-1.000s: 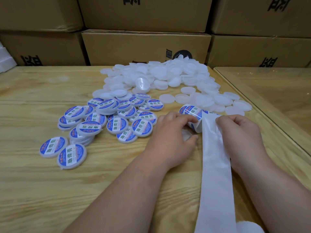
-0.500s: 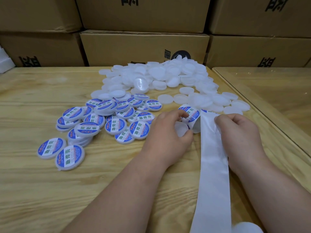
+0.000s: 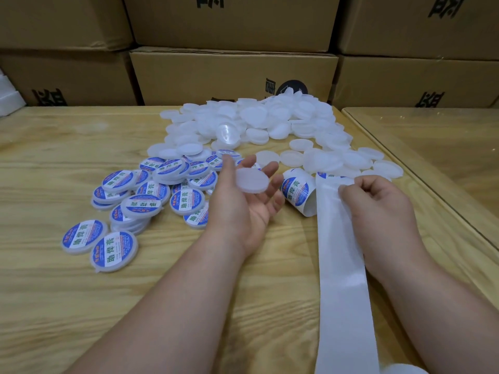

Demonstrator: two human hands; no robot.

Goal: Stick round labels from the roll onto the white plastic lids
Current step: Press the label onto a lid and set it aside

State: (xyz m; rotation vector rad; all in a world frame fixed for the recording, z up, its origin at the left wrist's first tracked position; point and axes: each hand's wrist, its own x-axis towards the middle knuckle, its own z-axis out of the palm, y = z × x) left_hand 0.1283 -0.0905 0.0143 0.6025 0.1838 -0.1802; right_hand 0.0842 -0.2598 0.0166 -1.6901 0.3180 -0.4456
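My left hand is turned palm up above the table and holds a blank white lid between its thumb and fingers. Just to its right, the label strip curls over, showing a blue round label. My right hand pinches the white backing strip, which trails down to the bottom edge. A heap of blank white lids lies behind my hands. Several labelled lids lie to the left.
The wooden table carries everything. A second table top joins it on the right. Stacked cardboard boxes wall off the back edge. A white foam piece sits at the far left.
My left hand has turned from palm down beside the strip's curl to palm up, and now shows a blank lid in its fingers. My right hand stays on the strip.
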